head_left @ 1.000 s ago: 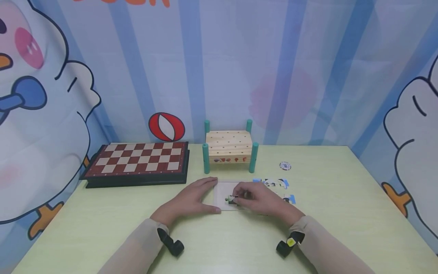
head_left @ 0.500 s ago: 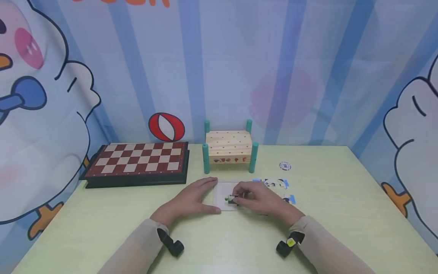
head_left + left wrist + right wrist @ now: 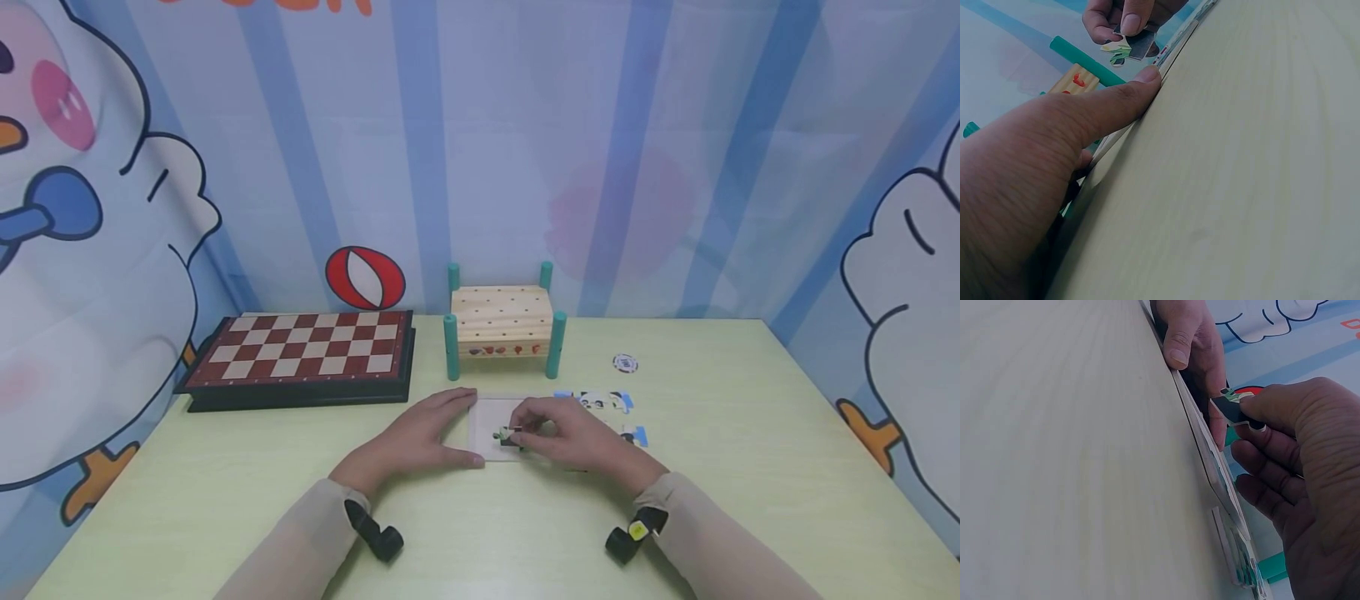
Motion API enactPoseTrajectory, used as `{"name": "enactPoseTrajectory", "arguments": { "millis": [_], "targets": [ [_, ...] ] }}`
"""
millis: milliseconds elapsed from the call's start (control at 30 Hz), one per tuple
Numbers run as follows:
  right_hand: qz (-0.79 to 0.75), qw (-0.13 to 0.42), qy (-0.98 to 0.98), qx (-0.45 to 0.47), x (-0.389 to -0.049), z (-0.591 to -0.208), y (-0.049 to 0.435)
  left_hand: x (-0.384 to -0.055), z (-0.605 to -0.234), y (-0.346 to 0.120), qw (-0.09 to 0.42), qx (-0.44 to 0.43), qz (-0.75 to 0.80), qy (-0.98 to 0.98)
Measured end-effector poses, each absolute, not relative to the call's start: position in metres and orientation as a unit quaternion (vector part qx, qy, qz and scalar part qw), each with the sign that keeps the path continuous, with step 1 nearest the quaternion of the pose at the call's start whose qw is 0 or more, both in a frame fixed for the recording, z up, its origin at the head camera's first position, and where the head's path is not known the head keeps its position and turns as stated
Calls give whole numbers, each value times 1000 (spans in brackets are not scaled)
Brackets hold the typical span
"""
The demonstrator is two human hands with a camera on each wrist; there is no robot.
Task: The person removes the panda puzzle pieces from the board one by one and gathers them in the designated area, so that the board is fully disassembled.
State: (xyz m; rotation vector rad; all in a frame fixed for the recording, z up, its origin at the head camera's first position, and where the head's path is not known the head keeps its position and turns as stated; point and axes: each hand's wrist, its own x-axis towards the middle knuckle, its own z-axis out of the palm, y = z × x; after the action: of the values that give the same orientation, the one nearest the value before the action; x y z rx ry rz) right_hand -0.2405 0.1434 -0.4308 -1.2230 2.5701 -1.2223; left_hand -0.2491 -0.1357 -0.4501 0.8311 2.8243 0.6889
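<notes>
A pale, flat puzzle tray (image 3: 491, 412) lies on the table in the head view. My left hand (image 3: 412, 437) rests at its left side, thumb at the near corner and fingers stretched toward the far corner. Between thumb and index finger, my right hand (image 3: 566, 433) pinches a jigsaw puzzle piece (image 3: 509, 437) above the tray. In the right wrist view this puzzle piece (image 3: 1230, 411) is dark with a green and white part, and held clear of the tray. The right hand hides much of the tray's right side.
Several puzzle pieces (image 3: 600, 402) with blue and panda-like prints lie right of the tray, partly hidden. A round chip (image 3: 626, 363) sits farther back. Behind stands a small wooden rack (image 3: 502, 312) with green posts; a checkered game board (image 3: 307, 348) lies at the left.
</notes>
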Motion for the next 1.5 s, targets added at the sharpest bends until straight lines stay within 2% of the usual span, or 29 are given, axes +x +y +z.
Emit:
{"name": "enactPoseTrajectory", "arguments": {
  "millis": [1500],
  "targets": [
    [-385,-4,829,-404,-241,-429,150,-250,-451,-136,56,274,228,932]
  ]
}}
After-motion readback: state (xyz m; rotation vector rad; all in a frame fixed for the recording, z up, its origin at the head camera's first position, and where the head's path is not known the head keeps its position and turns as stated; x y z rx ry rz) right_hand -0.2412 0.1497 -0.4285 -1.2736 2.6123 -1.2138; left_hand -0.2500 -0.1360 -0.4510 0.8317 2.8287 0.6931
